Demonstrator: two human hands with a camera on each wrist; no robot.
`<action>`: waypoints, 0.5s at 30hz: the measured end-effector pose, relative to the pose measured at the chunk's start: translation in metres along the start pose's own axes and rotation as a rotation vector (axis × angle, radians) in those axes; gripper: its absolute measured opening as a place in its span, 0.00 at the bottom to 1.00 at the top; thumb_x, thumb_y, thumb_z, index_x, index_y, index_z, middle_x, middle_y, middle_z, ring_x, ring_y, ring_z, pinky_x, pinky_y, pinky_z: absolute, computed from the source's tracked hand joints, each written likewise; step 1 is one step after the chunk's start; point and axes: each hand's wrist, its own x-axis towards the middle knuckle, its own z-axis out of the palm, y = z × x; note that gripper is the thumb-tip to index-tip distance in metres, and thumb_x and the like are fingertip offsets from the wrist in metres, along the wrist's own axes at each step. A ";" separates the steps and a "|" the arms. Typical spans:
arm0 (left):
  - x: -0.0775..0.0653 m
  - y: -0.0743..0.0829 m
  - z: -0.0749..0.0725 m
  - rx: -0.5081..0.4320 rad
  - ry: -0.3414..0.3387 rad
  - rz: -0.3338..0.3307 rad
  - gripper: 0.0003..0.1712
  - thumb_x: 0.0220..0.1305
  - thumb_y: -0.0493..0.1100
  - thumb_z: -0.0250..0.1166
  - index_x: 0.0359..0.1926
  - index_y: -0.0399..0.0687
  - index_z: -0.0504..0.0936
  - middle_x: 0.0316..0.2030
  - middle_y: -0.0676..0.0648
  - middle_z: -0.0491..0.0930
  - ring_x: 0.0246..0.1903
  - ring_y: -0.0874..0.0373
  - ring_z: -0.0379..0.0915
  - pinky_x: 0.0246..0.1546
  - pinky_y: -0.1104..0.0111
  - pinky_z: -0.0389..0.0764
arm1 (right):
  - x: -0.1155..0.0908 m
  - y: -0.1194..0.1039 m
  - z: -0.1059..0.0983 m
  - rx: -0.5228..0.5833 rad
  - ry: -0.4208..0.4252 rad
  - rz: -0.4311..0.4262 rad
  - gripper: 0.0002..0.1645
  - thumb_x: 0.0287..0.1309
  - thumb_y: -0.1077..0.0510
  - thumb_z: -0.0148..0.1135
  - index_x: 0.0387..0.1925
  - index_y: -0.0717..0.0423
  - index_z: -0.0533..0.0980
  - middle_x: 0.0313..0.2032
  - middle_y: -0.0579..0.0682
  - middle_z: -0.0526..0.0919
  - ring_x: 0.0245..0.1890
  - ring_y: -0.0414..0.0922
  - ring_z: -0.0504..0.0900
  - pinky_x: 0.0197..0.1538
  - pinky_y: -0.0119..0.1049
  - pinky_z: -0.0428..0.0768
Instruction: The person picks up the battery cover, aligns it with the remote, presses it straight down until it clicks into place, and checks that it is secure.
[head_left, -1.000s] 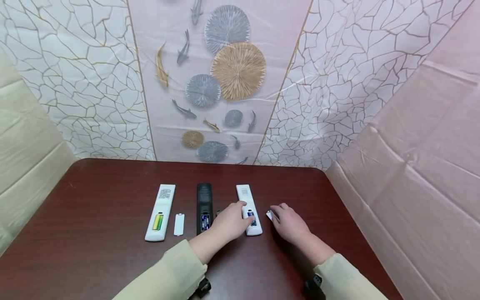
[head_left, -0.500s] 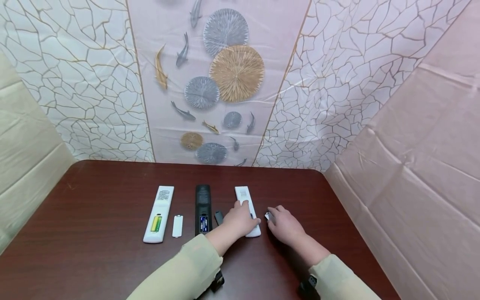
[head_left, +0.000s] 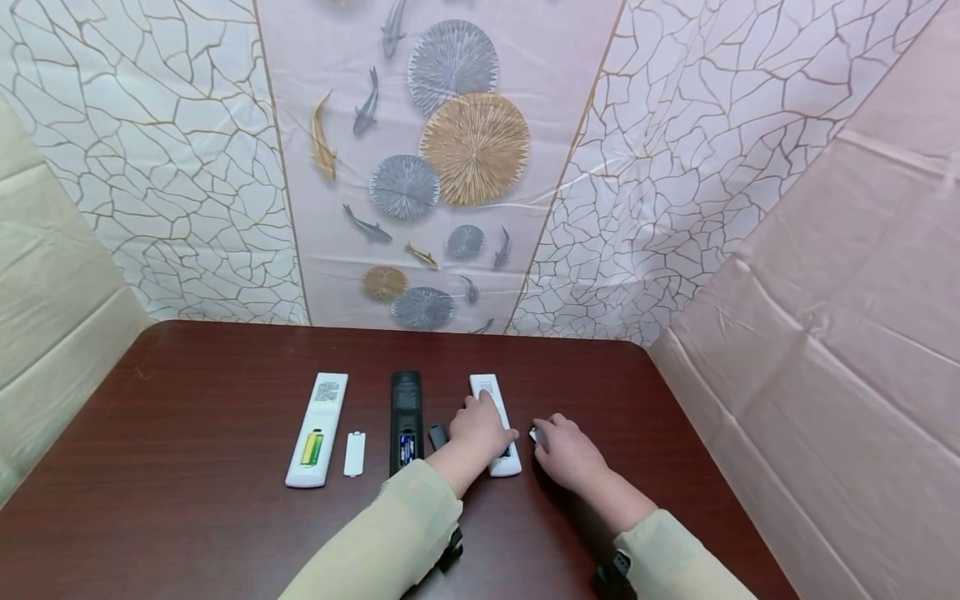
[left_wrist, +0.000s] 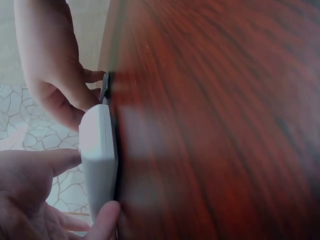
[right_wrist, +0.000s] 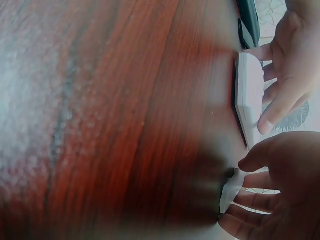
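A white remote control [head_left: 507, 465] lies back-up on the table, its battery bay mostly covered by my left hand [head_left: 480, 429]. That hand holds the remote, with the thumb over its back and a finger along its left side, as the left wrist view shows. To the right, my right hand [head_left: 567, 450] pinches a small white battery cover [right_wrist: 231, 192] at the tabletop, thumb on one side and fingers on the other. In the head view only a corner of this cover shows past the fingertips.
A black remote [head_left: 407, 408] with batteries in its bay stands left of my left hand, its dark cover [head_left: 438, 435] beside it, partly hidden. Farther left lie another white remote [head_left: 317, 429] with green-yellow batteries and its white cover [head_left: 355, 453]. Patterned cloth rises behind the table [head_left: 187, 533].
My left hand has shifted right and slightly farther along the white remote, uncovering more of the dark cover. The right hand has stayed nearly in place with the white cover.
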 end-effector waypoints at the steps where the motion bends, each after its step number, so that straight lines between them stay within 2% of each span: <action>1: 0.000 0.000 0.000 0.008 0.004 0.002 0.52 0.59 0.61 0.70 0.73 0.35 0.60 0.62 0.33 0.68 0.50 0.42 0.77 0.42 0.53 0.82 | 0.000 0.000 0.000 -0.003 0.002 -0.003 0.24 0.62 0.58 0.61 0.58 0.62 0.77 0.49 0.58 0.78 0.51 0.56 0.77 0.52 0.51 0.78; 8: 0.000 0.004 0.001 0.003 0.012 0.001 0.53 0.60 0.59 0.70 0.73 0.33 0.58 0.61 0.32 0.68 0.45 0.43 0.78 0.38 0.55 0.83 | 0.001 0.000 -0.001 -0.021 0.019 -0.030 0.21 0.61 0.60 0.63 0.56 0.61 0.78 0.45 0.56 0.78 0.47 0.54 0.79 0.49 0.49 0.79; 15: 0.003 0.005 0.003 -0.045 0.022 -0.005 0.54 0.58 0.57 0.73 0.74 0.37 0.56 0.61 0.32 0.67 0.48 0.40 0.76 0.37 0.53 0.83 | 0.004 -0.001 -0.007 -0.015 -0.001 -0.034 0.18 0.60 0.60 0.64 0.52 0.61 0.79 0.44 0.56 0.79 0.45 0.52 0.80 0.48 0.48 0.80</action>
